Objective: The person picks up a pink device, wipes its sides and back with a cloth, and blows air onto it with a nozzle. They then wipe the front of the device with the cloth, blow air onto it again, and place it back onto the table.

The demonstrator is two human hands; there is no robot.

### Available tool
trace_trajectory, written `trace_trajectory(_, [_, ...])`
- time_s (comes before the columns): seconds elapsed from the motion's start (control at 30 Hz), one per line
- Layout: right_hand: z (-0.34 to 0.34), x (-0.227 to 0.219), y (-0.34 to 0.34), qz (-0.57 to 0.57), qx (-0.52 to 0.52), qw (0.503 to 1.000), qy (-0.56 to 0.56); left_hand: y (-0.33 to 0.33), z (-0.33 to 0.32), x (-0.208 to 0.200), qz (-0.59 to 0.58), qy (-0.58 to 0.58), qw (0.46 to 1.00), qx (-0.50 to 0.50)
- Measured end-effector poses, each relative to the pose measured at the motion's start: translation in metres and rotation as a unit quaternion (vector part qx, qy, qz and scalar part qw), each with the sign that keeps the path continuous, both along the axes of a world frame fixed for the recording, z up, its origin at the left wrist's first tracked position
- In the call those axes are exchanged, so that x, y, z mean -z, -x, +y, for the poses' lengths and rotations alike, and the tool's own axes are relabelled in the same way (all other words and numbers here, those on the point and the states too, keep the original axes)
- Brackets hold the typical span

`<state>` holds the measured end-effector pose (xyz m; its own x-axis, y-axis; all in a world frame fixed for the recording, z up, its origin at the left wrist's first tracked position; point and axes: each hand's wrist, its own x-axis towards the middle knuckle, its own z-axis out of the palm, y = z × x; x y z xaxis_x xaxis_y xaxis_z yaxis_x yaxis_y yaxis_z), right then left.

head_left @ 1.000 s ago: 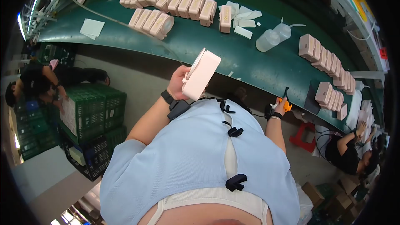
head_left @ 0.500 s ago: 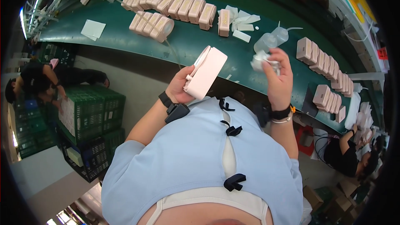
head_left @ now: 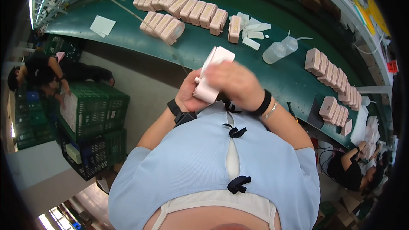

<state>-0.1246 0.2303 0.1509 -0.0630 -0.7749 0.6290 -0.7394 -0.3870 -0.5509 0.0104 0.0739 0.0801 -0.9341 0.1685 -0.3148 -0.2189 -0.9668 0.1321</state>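
My left hand [head_left: 186, 93] is wrapped round the side of a pale pink plastic case [head_left: 208, 92], held tilted in front of my chest. Across the upper face of that case lies my right hand [head_left: 232, 81], blurred by motion. Its fingers are smeared, so neither their grip nor a white wipe under them can be made out. Beyond on the green table, a single pink case [head_left: 234, 29] stands beside white paper pieces [head_left: 256, 29]. Two translucent squeeze bottles [head_left: 274, 52] with thin spouts stand to the right of these.
Rows of similar pink cases stand at the far left [head_left: 197, 12] and right [head_left: 326, 66] of the green table [head_left: 123, 30]. A thin pole [head_left: 123, 6] crosses the left side. Green crates [head_left: 93, 110] and a person [head_left: 38, 72] are at left; another person [head_left: 347, 168] works at right.
My right hand has moved left and nearer, from beside the squeeze bottles onto the pink case. A crumpled white wipe showed in it before. My left hand keeps the case.
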Motion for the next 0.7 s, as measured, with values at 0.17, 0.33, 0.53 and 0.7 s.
trace_trajectory(0.17, [-0.001, -0.003, -0.010, -0.021, -0.008, 1.000, 0.006, 0.002, 0.001, 0.013, -0.024, 0.018, 1.000, 0.004])
trace_trajectory(0.33, [-0.009, 0.010, 0.018, -0.032, 0.008, 0.998, 0.055, 0.001, 0.003, 0.014, 0.035, -0.087, 0.994, 0.054])
trace_trajectory(0.53, [-0.002, 0.007, 0.002, -0.076, -0.037, 0.996, 0.005, 0.004, 0.012, 0.010, -0.173, -0.056, 0.983, -0.037])
trace_trajectory(0.7, [-0.004, 0.055, 0.056, -0.159, 0.085, 0.983, -0.037, -0.001, 0.012, 0.021, -0.058, -0.227, 0.970, 0.064])
